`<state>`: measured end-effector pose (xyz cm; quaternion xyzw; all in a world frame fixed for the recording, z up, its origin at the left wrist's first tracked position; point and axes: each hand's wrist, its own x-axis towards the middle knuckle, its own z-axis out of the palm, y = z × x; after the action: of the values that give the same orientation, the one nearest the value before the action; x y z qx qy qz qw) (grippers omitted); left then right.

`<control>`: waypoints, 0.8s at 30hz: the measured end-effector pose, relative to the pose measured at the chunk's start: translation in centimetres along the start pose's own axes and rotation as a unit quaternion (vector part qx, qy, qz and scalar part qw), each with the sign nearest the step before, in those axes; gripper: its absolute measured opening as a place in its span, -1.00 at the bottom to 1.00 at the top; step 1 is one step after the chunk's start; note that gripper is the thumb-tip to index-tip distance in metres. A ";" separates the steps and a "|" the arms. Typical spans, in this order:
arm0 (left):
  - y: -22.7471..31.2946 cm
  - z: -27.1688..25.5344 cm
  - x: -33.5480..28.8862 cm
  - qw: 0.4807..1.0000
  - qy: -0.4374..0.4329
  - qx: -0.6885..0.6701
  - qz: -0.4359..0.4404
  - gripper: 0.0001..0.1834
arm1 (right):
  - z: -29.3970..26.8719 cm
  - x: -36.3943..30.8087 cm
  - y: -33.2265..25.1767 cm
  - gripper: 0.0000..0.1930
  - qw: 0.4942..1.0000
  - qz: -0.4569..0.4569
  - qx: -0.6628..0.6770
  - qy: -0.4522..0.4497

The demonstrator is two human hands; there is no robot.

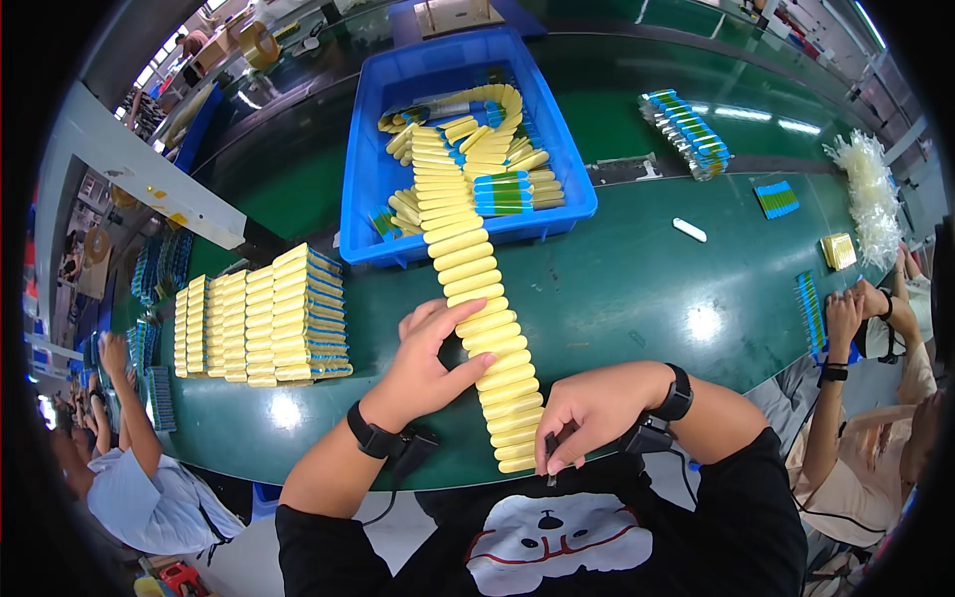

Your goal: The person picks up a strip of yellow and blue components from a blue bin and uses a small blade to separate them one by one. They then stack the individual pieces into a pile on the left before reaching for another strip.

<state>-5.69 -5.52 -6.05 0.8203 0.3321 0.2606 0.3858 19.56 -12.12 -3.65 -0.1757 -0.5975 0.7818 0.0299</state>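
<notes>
A long chain of yellow, round-ended flat pieces (494, 343) runs side by side out of a blue bin (350, 199) and down the green table to its near edge. My left hand (428, 358) lies against the chain's left side, thumb and forefinger spread apart over the pieces. By the chain's near end, my right hand (602, 408) is closed around a small dark tool (551, 446); a short tip shows below the fingers, but its exact kind is unclear. Inside the bin, more yellow chain is folded over itself, along with a blue-and-green banded bundle (503, 194).
Stacks of folded yellow pieces (264, 313) stand to the left. At the right are a blue-and-silver bundle (686, 134), a white oval piece (689, 230), a small blue-green stack (776, 199), a yellow block (839, 251) and clear plastic wrappers (863, 194). Other people sit on both sides.
</notes>
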 end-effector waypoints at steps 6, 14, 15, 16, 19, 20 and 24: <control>-0.3 0.2 0.5 0.983 0.007 0.186 -0.010 -0.33 | -0.8 0.9 1.1 -0.74 0.998 0.058 -0.015 0.024; -0.6 0.2 0.6 0.984 0.019 0.175 -0.024 -0.33 | -0.8 0.8 1.1 -0.76 0.997 0.068 0.005 0.037; -0.6 0.2 0.6 0.984 0.020 0.174 -0.025 -0.33 | -1.0 0.7 0.8 -0.77 0.995 0.094 -0.011 0.002; -0.7 0.2 0.6 0.985 0.021 0.169 -0.027 -0.32 | -1.3 0.4 0.6 -0.77 0.992 0.121 -0.027 -0.033; -0.7 0.1 0.6 0.987 0.026 0.152 -0.035 -0.29 | -2.1 -0.2 0.6 -0.80 0.997 0.061 -0.014 0.047; -0.7 0.1 0.7 0.989 0.029 0.142 -0.039 -0.27 | -2.2 -0.3 0.6 -0.81 0.991 -0.006 -0.004 0.133; -1.0 0.4 0.8 0.988 0.043 0.143 -0.032 -0.22 | -3.3 1.7 2.0 -0.82 0.885 -0.208 -0.046 0.414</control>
<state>-5.25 -4.61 -6.95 0.8438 0.4087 0.2329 0.2581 19.31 -9.23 -6.67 -0.3564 -0.5890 0.5856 0.4280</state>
